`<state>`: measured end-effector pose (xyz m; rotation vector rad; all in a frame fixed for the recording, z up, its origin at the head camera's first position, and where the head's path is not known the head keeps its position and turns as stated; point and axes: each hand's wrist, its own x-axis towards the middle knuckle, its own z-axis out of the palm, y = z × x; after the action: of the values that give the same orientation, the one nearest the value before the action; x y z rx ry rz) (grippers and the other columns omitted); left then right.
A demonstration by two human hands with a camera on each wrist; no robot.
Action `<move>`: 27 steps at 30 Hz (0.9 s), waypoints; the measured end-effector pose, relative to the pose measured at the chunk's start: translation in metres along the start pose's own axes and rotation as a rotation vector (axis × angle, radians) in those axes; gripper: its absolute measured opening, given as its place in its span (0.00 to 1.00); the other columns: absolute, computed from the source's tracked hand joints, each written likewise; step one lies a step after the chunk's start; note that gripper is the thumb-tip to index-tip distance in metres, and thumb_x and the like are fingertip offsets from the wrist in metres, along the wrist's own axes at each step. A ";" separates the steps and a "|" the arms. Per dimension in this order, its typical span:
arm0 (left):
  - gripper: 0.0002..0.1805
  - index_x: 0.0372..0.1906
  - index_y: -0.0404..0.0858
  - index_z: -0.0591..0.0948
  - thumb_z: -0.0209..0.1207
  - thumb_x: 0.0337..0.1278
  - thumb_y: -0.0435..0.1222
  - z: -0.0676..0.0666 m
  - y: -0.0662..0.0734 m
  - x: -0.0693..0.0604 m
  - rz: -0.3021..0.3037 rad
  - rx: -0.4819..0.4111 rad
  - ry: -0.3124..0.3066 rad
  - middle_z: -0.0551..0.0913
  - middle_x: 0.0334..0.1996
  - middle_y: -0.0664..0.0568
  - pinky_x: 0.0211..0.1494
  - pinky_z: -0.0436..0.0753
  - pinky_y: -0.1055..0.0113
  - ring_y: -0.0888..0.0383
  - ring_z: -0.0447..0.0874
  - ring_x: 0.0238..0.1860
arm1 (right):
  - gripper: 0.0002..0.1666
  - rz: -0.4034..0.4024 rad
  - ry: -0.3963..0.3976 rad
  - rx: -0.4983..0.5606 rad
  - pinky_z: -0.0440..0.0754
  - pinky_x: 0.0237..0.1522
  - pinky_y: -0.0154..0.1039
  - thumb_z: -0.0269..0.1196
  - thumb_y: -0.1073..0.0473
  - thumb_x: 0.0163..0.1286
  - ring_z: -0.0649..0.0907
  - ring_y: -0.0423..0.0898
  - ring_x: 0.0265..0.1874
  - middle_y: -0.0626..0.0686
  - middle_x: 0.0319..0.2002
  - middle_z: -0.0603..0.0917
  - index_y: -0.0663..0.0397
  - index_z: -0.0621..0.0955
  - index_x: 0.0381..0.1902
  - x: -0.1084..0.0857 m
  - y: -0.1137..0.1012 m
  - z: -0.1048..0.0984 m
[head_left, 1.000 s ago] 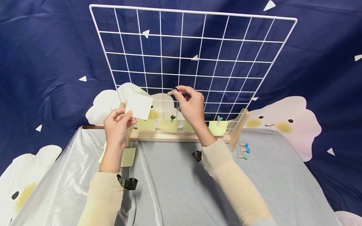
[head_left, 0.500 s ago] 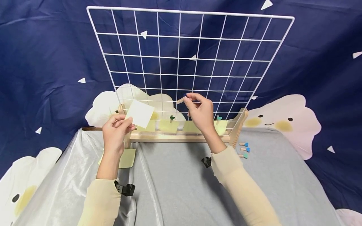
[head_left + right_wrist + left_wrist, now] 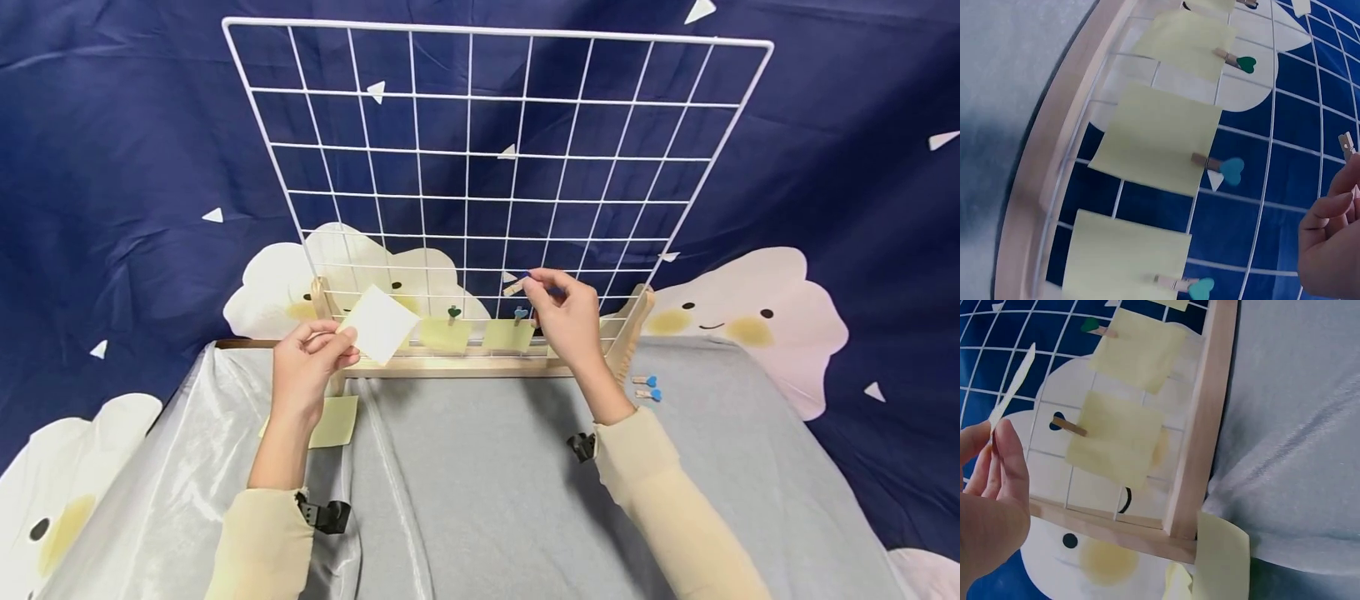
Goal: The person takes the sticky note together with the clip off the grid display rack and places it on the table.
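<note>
My left hand (image 3: pixel 307 367) pinches a pale yellow paper note (image 3: pixel 381 325) near its left corner, in front of the wire grid's lower left. Seen edge-on in the left wrist view, the note (image 3: pixel 1015 384) is apart from the grid. My right hand (image 3: pixel 572 321) pinches a small wooden clothespin (image 3: pixel 514 287) between thumb and fingers; a bit of dark blue shows at the fingertips. Several yellow notes hang along the bottom of the white grid (image 3: pixel 498 35), held by clothespins with hearts, such as the blue heart clothespin (image 3: pixel 1229 170) and the green heart clothespin (image 3: pixel 1238 61).
A wooden stand (image 3: pixel 450 367) supports the grid on a grey cloth (image 3: pixel 487 492). Loose blue heart clothespins (image 3: pixel 648 395) lie right of the stand, beside my right sleeve. More yellow notes (image 3: pixel 334 422) lie at the left, partly behind my left forearm. A navy curtain (image 3: pixel 112 167) hangs behind.
My right hand has moved right and down with the clothespin, uncovering a clipped note. My left hand has lowered slightly and the note has turned. The green clothespin on the cloth is now out of sight.
</note>
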<state>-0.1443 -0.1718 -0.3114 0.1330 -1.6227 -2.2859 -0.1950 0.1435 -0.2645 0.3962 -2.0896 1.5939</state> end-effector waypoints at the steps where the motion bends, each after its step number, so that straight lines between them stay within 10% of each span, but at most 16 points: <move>1: 0.09 0.34 0.32 0.78 0.64 0.57 0.19 -0.001 -0.001 -0.001 -0.002 0.010 0.001 0.85 0.20 0.53 0.31 0.86 0.70 0.60 0.84 0.21 | 0.14 0.000 0.004 0.002 0.73 0.16 0.26 0.67 0.63 0.71 0.78 0.44 0.12 0.65 0.34 0.86 0.70 0.86 0.47 -0.001 0.001 -0.003; 27: 0.05 0.35 0.34 0.80 0.66 0.64 0.30 -0.017 -0.014 -0.001 -0.066 0.146 0.047 0.85 0.21 0.57 0.31 0.85 0.72 0.62 0.81 0.23 | 0.17 0.175 0.115 -0.006 0.74 0.18 0.26 0.65 0.63 0.72 0.77 0.35 0.15 0.43 0.34 0.82 0.70 0.83 0.53 -0.030 0.026 -0.076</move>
<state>-0.1415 -0.1827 -0.3300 0.2764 -1.7852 -2.1925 -0.1681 0.2215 -0.2859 0.1185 -2.0888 1.6663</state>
